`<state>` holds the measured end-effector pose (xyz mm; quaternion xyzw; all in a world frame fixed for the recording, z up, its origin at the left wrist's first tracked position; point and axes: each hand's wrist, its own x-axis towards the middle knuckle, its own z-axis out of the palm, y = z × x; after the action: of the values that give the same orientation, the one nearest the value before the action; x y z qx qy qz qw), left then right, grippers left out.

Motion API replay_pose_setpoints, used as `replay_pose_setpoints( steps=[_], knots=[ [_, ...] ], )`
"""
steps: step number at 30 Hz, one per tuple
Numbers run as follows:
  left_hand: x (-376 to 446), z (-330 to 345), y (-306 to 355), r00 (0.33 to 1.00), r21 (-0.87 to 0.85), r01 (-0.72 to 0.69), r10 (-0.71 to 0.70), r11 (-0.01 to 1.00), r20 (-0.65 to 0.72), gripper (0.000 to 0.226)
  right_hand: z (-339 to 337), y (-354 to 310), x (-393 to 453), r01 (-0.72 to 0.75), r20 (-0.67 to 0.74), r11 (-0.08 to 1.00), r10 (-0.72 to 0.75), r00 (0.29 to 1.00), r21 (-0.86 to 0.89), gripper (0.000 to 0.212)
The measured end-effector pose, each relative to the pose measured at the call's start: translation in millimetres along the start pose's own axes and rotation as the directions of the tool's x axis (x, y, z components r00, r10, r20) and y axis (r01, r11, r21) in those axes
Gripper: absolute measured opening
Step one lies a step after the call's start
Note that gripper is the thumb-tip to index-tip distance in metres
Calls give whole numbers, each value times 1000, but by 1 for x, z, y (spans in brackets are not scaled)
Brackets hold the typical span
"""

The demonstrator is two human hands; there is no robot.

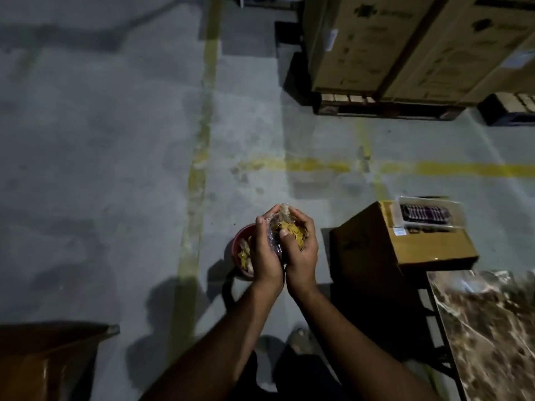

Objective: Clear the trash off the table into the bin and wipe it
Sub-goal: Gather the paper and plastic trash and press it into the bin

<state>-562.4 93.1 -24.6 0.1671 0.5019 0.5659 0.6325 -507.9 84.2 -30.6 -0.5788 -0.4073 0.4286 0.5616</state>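
A bundle of trash [285, 227], made of crumpled clear plastic wrap and yellow-brown scraps, is held above the floor, cupped between the left hand [265, 250] and the right hand [301, 248]. Just below and left of it a small red bin [241, 250] is seen standing on the concrete floor, partly hidden by the left hand; some yellowish trash already lies inside. At the near right a corner of the table [489, 328] with a brown marbled top is seen.

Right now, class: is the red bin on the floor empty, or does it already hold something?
Not empty. Yellowish scraps show inside the red bin at its left side, beside the left hand. How full it is cannot be told: both hands cover most of it.
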Motion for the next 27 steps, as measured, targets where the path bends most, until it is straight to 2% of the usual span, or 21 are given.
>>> replay_pose_setpoints(
  steps=[4,7,9,11,14,15,17,18,20,24,25,27],
  knots=[
    [45,-17,-24,996,-1,11,-11,1000,-90,36,14,44,26,-60,95,997,63,993,-41,43],
    [92,-37,-63,966,135,-80,110,988,-234,30,21,105,54,-119,160,989,131,978,-82,45],
    [124,-49,-94,938,202,-85,147,976,-314,31,24,150,70,-141,191,982,163,968,-122,46],
    [163,-68,-134,924,139,-56,104,989,-367,37,27,204,89,-177,208,976,201,957,-130,48],
    [217,-99,-204,932,92,68,-30,993,-360,45,27,289,114,-201,228,967,233,945,-156,50],
    [231,-110,-226,928,145,98,-38,985,-370,41,26,321,122,-196,237,964,236,942,-180,50],
    [261,-133,-278,917,281,107,15,954,-400,24,23,379,139,-196,270,960,247,931,-201,48],
    [278,-141,-297,911,298,84,47,951,-409,22,21,405,147,-183,283,959,241,928,-218,47],
    [311,-155,-324,935,356,80,54,931,-351,19,19,451,159,-156,315,948,244,917,-278,48],
    [370,-192,-382,963,435,110,13,894,-270,39,15,531,181,-130,378,885,319,869,-448,68],
    [375,-201,-391,973,510,97,27,854,-231,43,13,546,185,-118,389,845,358,849,-521,77],
    [386,-221,-397,984,714,98,40,694,-173,49,7,568,194,-92,400,776,419,815,-624,96]
  ],
)
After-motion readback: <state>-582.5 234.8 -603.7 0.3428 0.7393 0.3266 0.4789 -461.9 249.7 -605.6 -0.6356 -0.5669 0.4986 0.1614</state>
